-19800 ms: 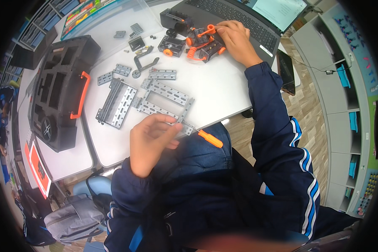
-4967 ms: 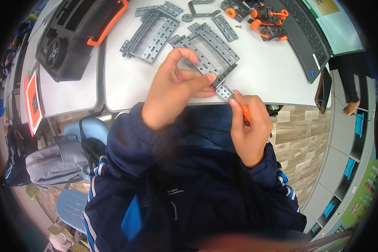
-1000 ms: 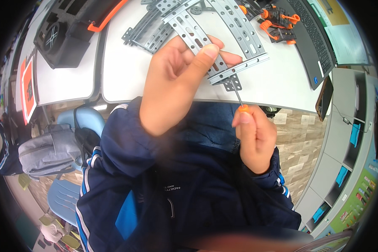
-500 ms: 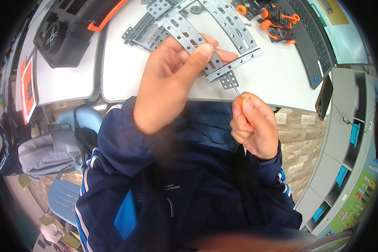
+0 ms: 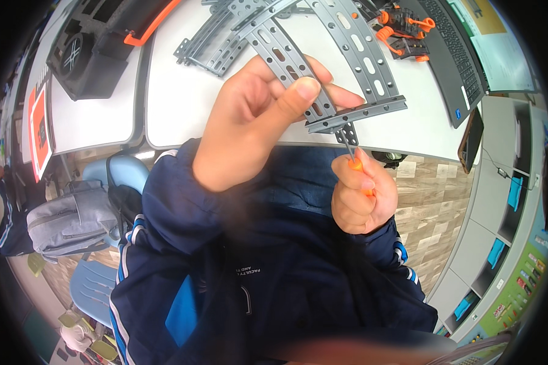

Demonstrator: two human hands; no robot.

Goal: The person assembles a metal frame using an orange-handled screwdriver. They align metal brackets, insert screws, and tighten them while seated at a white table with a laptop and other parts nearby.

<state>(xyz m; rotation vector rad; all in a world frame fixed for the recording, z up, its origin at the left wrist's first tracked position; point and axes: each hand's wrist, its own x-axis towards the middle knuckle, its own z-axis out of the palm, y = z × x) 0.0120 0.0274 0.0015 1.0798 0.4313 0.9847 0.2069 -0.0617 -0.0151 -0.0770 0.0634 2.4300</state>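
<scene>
My left hand [image 5: 256,115] is closed round one side of a grey perforated metal frame [image 5: 280,52], its thumb pressed on the beam. The frame is built of slotted beams, with a crosspiece [image 5: 371,112] along its near end. A small dark perforated plate [image 5: 347,134] juts out beneath that end. My right hand [image 5: 364,198] grips the orange handle of a screwdriver [image 5: 354,164]. Its thin shaft points up to the underside of the crosspiece, beside the small plate; the contact at the tip is too small to make out.
More grey perforated beams [image 5: 210,45] lie on the white table [image 5: 179,115]. Black and orange parts [image 5: 402,33] sit by an open laptop [image 5: 450,67] at the right. A black case with an orange handle [image 5: 97,61] stands left. Behind-left is a chair with a grey backpack [image 5: 70,213].
The frame has shifted right and toward me, and its crosspiece has turned closer to level. My right hand has moved slightly down, with the screwdriver now more upright.
</scene>
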